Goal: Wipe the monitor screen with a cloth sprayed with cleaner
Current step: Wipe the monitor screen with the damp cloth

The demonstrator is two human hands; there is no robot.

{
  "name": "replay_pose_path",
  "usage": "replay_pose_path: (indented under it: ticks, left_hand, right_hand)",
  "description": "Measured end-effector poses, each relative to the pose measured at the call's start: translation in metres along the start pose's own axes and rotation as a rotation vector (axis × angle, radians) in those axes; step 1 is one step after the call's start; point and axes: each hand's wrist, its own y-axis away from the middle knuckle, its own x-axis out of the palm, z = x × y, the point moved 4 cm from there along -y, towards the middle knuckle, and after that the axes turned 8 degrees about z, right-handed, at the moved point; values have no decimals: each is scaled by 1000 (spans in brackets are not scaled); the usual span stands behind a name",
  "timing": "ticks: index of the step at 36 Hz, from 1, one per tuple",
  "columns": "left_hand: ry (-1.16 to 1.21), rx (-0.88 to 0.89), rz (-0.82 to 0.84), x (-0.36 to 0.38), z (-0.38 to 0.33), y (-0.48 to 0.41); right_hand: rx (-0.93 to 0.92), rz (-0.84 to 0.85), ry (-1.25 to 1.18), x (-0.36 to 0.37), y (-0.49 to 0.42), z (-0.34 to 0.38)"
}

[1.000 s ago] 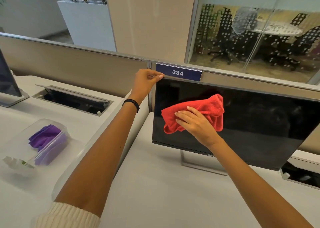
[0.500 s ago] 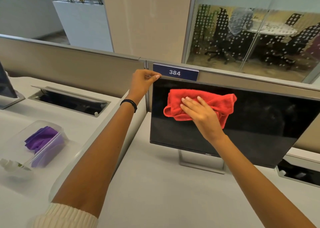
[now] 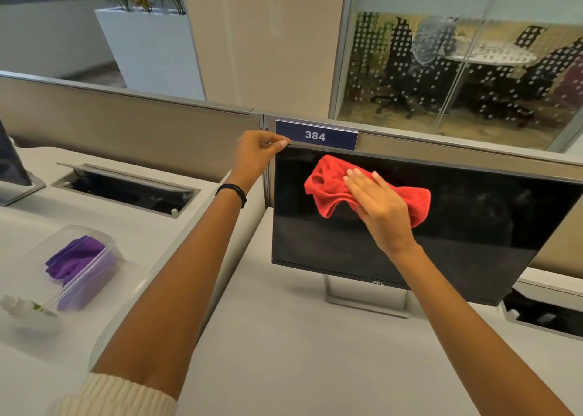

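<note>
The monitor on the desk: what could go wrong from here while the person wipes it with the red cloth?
1. The monitor stands on a thin stand, and the left hand only pinches its top corner; a hard push by the right hand might tilt it back.
2. The red cloth is bunched under flat fingers, so it could slip out.

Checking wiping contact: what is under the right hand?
The red cloth, pressed flat on the monitor screen by the right hand. The cloth's middle and the screen behind it are covered.
</note>
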Motion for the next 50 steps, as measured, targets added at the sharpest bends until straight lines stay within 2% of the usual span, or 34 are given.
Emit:
replay_pose_path:
  ticks: [3,8,12,15,20,28,32,42,45,50]
  left_hand:
    - [-25,16,-7,0,1,-1]
    - [-79,47,-7,1,3,-1]
    - [-106,66,-35,4,1,2]
    - [-214,94,-81,10,-3,3]
    - [-293,175,-46,31,-18,5]
    - [-161,184,23,48,-32,3]
    - [-144,178,22,49,-29,2]
    - [-124,157,51,49,-28,-1]
    - [-117,139,79,49,-28,-3]
    - [-92,106,99,48,-27,-3]
  right_hand:
    - [-52,19,58,4,3,2]
    - [-243,229,166,31,23,22]
    - [-341,347,212,45,37,35]
    - [-393,390,241,48,41,38]
    - [-313,178,179,24,23,22]
    - [-10,-112,153,-21,2,-28]
    - [-26,-97,142,-9,14,-20]
    - [-189,227,91,23,50,5]
    - [-182,146,112,10,44,-5]
    - [56,-88,150,-23,33,-43]
